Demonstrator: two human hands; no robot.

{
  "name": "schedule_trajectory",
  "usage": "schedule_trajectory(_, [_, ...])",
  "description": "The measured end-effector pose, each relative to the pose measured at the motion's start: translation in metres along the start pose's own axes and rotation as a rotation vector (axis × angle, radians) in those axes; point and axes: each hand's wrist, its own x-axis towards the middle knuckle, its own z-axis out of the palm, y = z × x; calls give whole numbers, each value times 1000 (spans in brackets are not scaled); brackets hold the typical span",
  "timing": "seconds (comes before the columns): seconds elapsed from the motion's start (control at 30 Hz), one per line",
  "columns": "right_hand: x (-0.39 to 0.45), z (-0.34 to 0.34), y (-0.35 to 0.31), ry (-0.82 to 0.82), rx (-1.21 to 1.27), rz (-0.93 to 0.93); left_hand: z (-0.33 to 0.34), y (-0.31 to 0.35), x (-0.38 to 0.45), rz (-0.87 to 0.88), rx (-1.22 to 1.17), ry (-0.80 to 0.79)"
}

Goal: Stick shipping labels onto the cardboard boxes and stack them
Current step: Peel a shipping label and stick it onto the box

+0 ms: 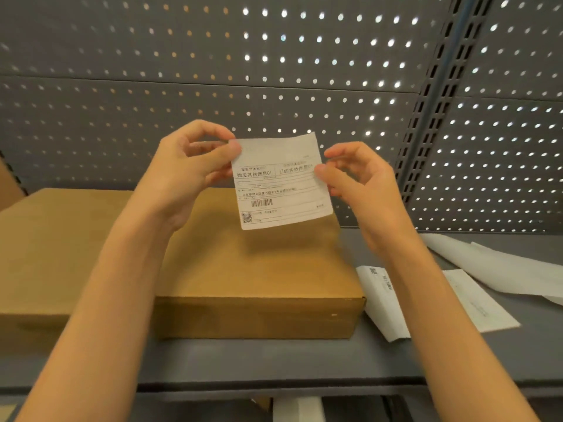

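- Shipping label [281, 181]: white sheet held in the air above the far right part of the cardboard box, printed face toward the camera, tilted slightly anticlockwise; barcode and QR code in the lower left area, printed characters across the middle band.
- Left hand [189, 169]: raised at the label's upper left corner, thumb and fingertips pinching that corner; remaining fingers curled behind the paper.
- Right hand [359, 178]: raised at the label's right edge, thumb on the front face near mid-height, fingers loosely bent behind; pinching the edge.
- Cardboard box [243, 269]: flat, brown, closed, lying on the grey shelf, below and behind both forearms; top face bare of any label in the visible part; left portion partly hidden by the left forearm.
- Grey shelf [396, 367]: work surface bearing the box and the loose papers.
- Loose label sheets [387, 303]: white sheets lying flat on the shelf just beside the box's right side, one with a small barcode and QR code visible, partly covered by the right forearm.
- Backing paper strips [502, 266]: plain white strips farther right, overlapping one another near the rear wall.
- Perforated panel [274, 71]: grey pegboard wall behind the shelf, light shining through the holes at right.
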Motion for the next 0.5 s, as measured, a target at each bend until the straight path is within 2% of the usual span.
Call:
schedule_trajectory(0.1, [-1,15,2,44,-4,42,-12,-9,11,-40,-16,-27])
schedule_trajectory(0.3, [-2,28,4,153,29,122,-21,-25,27,-117,106,-19])
schedule_trajectory(0.4, [-8,26,10,139,-45,218,-23,-29,29,-161,107,-41])
schedule_trajectory(0.5, [-12,26,16,124,-140,285,-23,-40,30,-187,233,-70])
